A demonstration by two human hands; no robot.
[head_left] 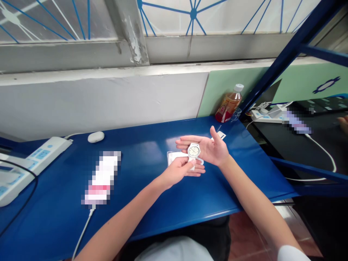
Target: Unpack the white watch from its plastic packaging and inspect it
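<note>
A white wristwatch (194, 150) with a round pale dial is pinched under the thumb of my left hand (178, 171), its other fingers stretched out beneath the strap. My right hand (213, 149) is open, palm turned up, thumb raised and fingers stretched flat behind the watch face. Whether the right palm touches the watch I cannot tell. Partly hidden behind both hands, a clear-edged white package (172, 156) lies on the blue desk (144, 188). A small white card (222, 135) shows just past my right thumb.
On the left are a phone (102, 177) on a white cable, a white earbud case (96, 137) and a long power strip (43, 156). A drink bottle (228, 105) stands at the back right, near a blue metal frame (282, 59). Another phone (296, 122) lies beyond it.
</note>
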